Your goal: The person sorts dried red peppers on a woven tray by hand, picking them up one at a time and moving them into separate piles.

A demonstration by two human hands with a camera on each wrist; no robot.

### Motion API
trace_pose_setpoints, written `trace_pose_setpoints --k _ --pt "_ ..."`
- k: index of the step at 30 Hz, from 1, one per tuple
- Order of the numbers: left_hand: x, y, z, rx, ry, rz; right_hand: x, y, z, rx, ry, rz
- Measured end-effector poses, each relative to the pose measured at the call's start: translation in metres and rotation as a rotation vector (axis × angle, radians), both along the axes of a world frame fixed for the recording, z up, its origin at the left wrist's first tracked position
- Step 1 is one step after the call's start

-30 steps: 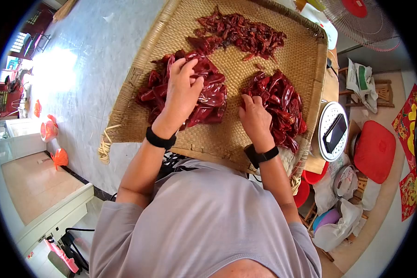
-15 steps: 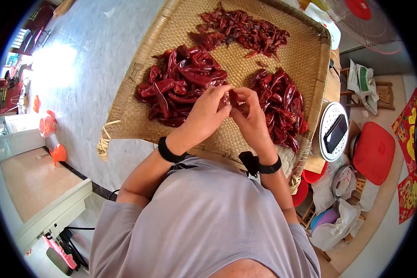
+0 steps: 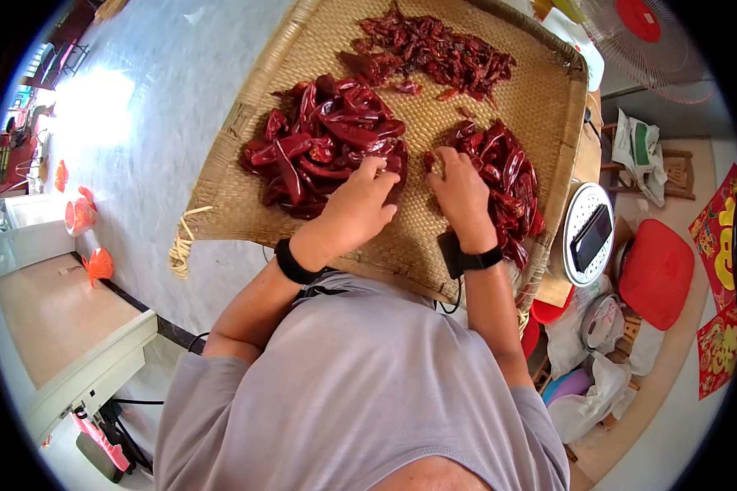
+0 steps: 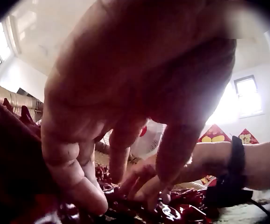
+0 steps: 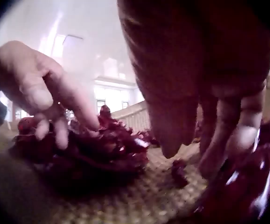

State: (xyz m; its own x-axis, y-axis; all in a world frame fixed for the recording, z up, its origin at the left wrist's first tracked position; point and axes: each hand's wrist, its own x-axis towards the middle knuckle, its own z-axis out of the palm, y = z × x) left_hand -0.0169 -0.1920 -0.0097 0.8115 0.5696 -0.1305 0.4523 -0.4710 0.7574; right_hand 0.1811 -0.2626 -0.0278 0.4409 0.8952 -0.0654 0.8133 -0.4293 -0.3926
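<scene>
Over the near right edge of the left pile of glossy red dried chillies (image 3: 303,135) is my left hand (image 3: 354,209), its fingers loosely bent and spread. A dark chilli (image 3: 399,176) shows right beside its fingertips. My right hand (image 3: 463,195) reaches down at the left edge of the right chilli pile (image 3: 516,180), fingers pointing at the weave. In the right wrist view a small dark red chilli piece (image 5: 179,172) lies on the woven tray between the right fingers and thumb. A third pile of torn, shrivelled chilli pieces (image 3: 446,53) spreads along the far side.
The woven tray (image 3: 393,245) has a raised rim all round. Right of it stand a round perforated lid (image 3: 580,270) with a phone (image 3: 592,236) on it, a red stool (image 3: 657,274) and a fan (image 3: 655,49). Grey floor (image 3: 180,98) lies to the left.
My hands first lay on separate piles, then met mid-tray around a chilli, and are now apart again. A reddish piece now lies just before the far pile.
</scene>
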Motion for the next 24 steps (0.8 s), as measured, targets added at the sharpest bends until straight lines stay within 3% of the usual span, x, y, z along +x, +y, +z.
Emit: trace_pose_setpoints --k 5,14,17,18,21,22,24 --pt "-0.005 0.002 -0.004 0.028 0.009 -0.032 0.003 0.007 -0.027 0.004 -0.039 -0.007" --pt "-0.010 0.006 -0.010 0.008 -0.020 -0.050 0.005 0.016 -0.002 0.060 0.071 -0.054" --pt "-0.008 0.007 -0.009 0.014 -0.001 -0.065 -0.002 0.030 0.011 0.459 0.429 -0.116" --pt "-0.008 0.007 -0.008 0.013 0.011 -0.068 0.009 0.031 0.008 0.503 0.266 -0.070" --pt "-0.010 0.005 -0.020 0.099 -0.091 -0.029 0.035 0.024 0.008 0.301 -0.242 -0.025" --pt "-0.010 0.005 -0.021 0.101 -0.092 -0.030 0.043 0.023 -0.002 0.266 -0.230 -0.086" --pt "-0.010 0.004 -0.022 0.104 -0.096 -0.032 0.059 0.017 -0.010 0.117 -0.296 0.020"
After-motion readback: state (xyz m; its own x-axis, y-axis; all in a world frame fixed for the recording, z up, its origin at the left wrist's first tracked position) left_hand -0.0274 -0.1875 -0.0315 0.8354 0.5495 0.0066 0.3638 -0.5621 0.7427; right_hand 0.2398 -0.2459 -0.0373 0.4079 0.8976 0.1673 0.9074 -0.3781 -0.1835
